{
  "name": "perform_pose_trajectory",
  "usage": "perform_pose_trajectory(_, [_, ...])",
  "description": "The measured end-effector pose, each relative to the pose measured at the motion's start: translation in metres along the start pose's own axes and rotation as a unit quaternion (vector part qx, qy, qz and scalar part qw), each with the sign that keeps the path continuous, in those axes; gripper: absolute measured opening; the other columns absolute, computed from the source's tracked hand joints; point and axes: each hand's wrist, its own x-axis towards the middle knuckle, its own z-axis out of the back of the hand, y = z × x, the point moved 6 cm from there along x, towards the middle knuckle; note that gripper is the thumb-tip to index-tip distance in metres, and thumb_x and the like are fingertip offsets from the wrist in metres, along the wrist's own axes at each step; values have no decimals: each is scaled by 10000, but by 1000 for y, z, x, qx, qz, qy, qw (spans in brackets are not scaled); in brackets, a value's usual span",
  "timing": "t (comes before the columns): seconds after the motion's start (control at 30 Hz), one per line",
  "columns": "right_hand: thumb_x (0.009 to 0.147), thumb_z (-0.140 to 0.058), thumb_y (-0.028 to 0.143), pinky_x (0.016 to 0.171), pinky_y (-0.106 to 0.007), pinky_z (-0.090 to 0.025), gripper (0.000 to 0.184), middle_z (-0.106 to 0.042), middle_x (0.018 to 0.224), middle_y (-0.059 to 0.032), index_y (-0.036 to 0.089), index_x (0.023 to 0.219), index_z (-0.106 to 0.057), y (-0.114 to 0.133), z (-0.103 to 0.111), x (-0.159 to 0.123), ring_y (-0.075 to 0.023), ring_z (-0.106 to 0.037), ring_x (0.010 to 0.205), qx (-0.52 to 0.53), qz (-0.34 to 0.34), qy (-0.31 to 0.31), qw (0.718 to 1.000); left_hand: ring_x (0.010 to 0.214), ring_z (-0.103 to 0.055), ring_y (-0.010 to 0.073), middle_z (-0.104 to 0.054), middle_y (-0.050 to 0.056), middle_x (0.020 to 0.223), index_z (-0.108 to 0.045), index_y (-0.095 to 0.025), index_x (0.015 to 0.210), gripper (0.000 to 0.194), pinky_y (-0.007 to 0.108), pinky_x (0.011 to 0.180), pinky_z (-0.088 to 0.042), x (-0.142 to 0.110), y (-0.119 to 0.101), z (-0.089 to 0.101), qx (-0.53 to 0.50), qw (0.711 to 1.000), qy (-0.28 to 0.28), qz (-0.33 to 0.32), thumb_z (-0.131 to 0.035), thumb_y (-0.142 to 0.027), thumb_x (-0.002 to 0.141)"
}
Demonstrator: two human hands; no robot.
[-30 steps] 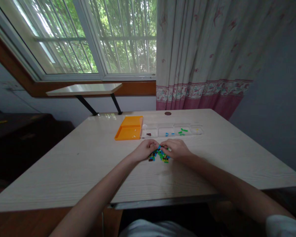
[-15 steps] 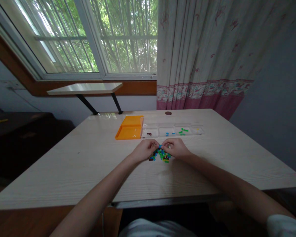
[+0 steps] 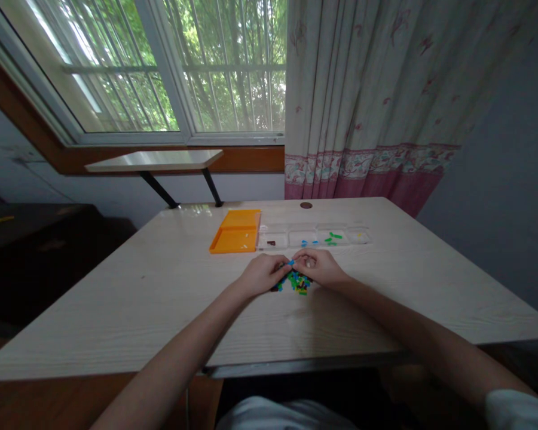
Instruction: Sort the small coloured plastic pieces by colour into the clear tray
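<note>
A small blue piece, like a tiny building brick (image 3: 291, 263), is pinched between the fingertips of both hands. My left hand (image 3: 262, 275) holds it from the left, thumb and forefinger closed. From the right, the closed fingertips of my right hand (image 3: 321, 267) meet it. Right below lies a pile of small plastic bricks (image 3: 299, 282) in green, blue, yellow and dark brown. My left hand covers part of the pile's left side. The bricks' exact shapes are too small to tell.
Behind my hands an open orange box (image 3: 234, 243) holds a few white bits. To its right runs a row of clear compartments (image 3: 288, 239) with brown, blue, green and yellow pieces. A raised shelf (image 3: 156, 160) stands at the back left of the table (image 3: 170, 310).
My left fingers have shifted slightly and cover more of the pile's left side. The blue piece has tilted and risen a little between the fingertips.
</note>
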Motion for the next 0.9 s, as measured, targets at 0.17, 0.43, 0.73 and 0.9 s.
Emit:
perform_pose_trajectory(0.17, [754, -602, 271, 510, -186, -356, 126, -601, 642, 13, 189, 827, -663, 2, 2, 0, -90, -500, 545, -35, 33, 13, 999, 501, -480, 89, -576, -4, 577, -641, -169, 886, 298, 185, 499, -314, -1, -5, 1, 36, 999, 11, -13, -423, -368, 850])
perform_pose_trajectory(0.43, [771, -575, 297, 531, -201, -377, 147, -606, 690, -4, 189, 843, -644, 10, 19, -3, -96, -484, 543, -65, 70, -56, 994, 557, -505, 108, -576, -1, 620, -613, -191, 974, 276, 200, 536, -333, -4, 1, 18, 70, 998, -4, 1, -439, -348, 828])
perform_pose_trajectory(0.73, [794, -530, 355, 504, -211, -370, 213, -562, 635, 2, 188, 877, -634, 1, 55, -7, -91, -422, 493, -81, 67, -190, 976, 548, -480, 112, -571, 3, 642, -594, -169, 727, 154, 203, 488, -280, -12, 38, 31, 139, 984, 103, 29, -497, -279, 681])
perform_pose_trajectory(0.9, [779, -558, 319, 466, -196, -352, 167, -550, 620, 14, 186, 849, -630, 3, 61, -8, -75, -400, 468, -64, 101, -235, 965, 551, -477, 104, -564, -17, 644, -578, -176, 753, 165, 194, 489, -291, -10, 29, 20, 101, 988, 120, 7, -545, -294, 643])
